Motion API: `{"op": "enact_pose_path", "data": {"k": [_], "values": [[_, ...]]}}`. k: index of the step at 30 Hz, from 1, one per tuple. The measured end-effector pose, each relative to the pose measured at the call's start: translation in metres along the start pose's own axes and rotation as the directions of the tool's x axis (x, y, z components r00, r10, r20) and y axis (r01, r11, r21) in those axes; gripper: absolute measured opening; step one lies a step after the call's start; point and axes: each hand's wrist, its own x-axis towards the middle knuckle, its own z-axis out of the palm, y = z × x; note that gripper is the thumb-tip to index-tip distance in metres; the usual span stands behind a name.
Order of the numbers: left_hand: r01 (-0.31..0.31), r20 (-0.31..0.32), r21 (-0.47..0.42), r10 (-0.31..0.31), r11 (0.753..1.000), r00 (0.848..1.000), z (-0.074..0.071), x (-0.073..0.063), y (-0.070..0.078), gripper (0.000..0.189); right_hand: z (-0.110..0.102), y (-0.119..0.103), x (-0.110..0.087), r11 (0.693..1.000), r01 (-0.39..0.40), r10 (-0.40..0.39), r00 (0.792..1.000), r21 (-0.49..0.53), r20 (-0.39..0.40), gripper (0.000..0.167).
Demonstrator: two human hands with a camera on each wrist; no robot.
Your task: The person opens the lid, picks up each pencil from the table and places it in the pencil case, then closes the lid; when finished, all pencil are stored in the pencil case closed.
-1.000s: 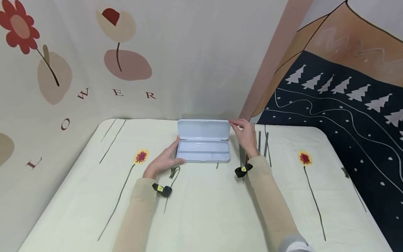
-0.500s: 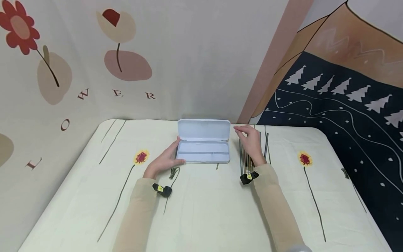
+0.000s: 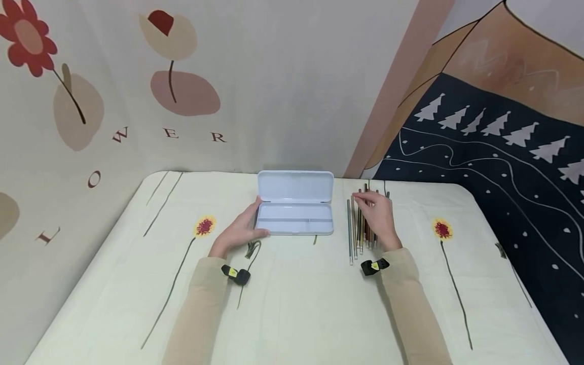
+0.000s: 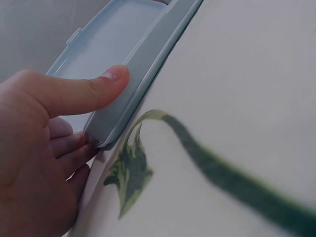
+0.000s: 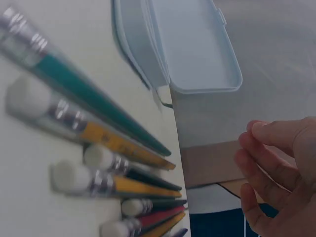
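Observation:
A light blue pencil case [image 3: 283,227] lies at the back middle of the table, its lid [image 3: 295,186] raised and its divided inside bare. My left hand [image 3: 237,234] grips the case's left end; in the left wrist view the thumb [image 4: 94,94] presses the front wall and the fingers reach behind the corner. To the right lie several pencils [image 3: 350,233] in a row, with white eraser ends toward me. My right hand [image 3: 377,219] is over them, fingers loosely bent and holding nothing, partly hiding the row. A teal pencil [image 5: 94,89] appears nearest the right wrist camera.
A pale tablecloth [image 3: 292,304] with printed flowers covers the table. Behind its back edge hangs a white printed curtain [image 3: 274,101], with a dark tree-patterned cloth [image 3: 493,162] to the right.
My right hand has left the lid's right corner and moved right and toward me, over the pencils. The lid stays raised; my left hand has kept its place on the case.

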Motion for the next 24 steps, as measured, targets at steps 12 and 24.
{"op": "enact_pose_path", "data": {"k": [12,24], "values": [[0.009,-0.019,0.008,-0.009,1.0,1.0,0.003,0.005,0.001,0.101,-0.021,0.016,-0.019,0.992,-0.112,0.111,0.994,-0.06,-0.012,0.016],[0.007,-0.006,-0.022,-0.007,1.0,1.0,-0.001,0.005,-0.001,0.102,-0.038,0.028,-0.031,0.974,-0.202,0.196,0.979,-0.107,-0.062,0.018]]}}
